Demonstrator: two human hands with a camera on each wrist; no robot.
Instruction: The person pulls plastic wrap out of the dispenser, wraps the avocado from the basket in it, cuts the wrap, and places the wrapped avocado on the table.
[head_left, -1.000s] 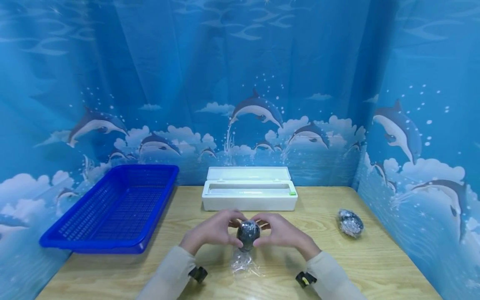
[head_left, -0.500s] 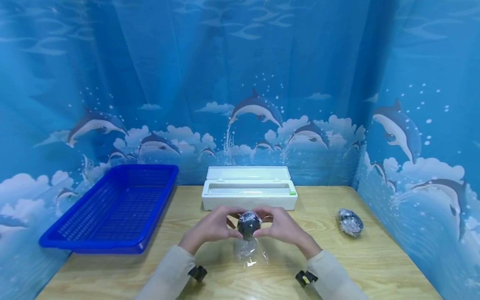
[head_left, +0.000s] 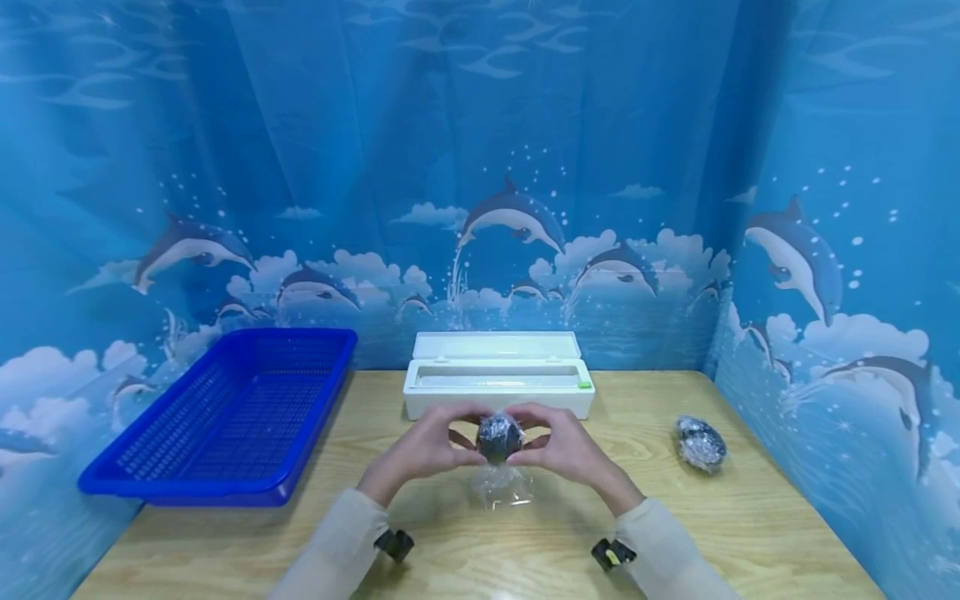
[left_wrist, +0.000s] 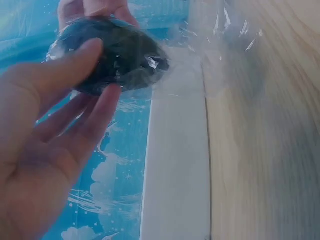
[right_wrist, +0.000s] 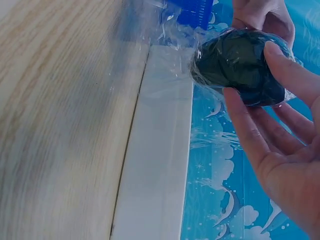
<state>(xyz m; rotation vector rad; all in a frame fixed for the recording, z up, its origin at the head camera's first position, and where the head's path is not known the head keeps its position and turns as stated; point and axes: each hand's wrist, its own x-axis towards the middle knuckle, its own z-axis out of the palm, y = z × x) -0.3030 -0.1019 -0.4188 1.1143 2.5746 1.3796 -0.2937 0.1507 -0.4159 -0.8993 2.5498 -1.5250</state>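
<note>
Between both hands, above the table, is a dark, egg-shaped avocado [head_left: 499,439] in clear cling film. My left hand [head_left: 423,446] pinches its left side with thumb and fingers; my right hand [head_left: 568,446] does the same on the right. A loose tail of cling film [head_left: 504,490] hangs toward me from its near end. In the left wrist view the film lies tight and wrinkled over the avocado [left_wrist: 125,57], and the tail spreads off to the right. The right wrist view has the avocado [right_wrist: 235,65] held at thumb and fingertips.
Behind the hands stands a white cling film dispenser [head_left: 498,405] with its lid up. A blue perforated basket [head_left: 281,492] is at the left. Another dark, film-wrapped item [head_left: 701,444] lies on the wooden table [head_left: 750,533] at the right. Dolphin-print curtains surround the table.
Both hands have moved slightly up and away with the avocado. The avocado has been turned, and its film tail, bunched before, hangs spread out.
</note>
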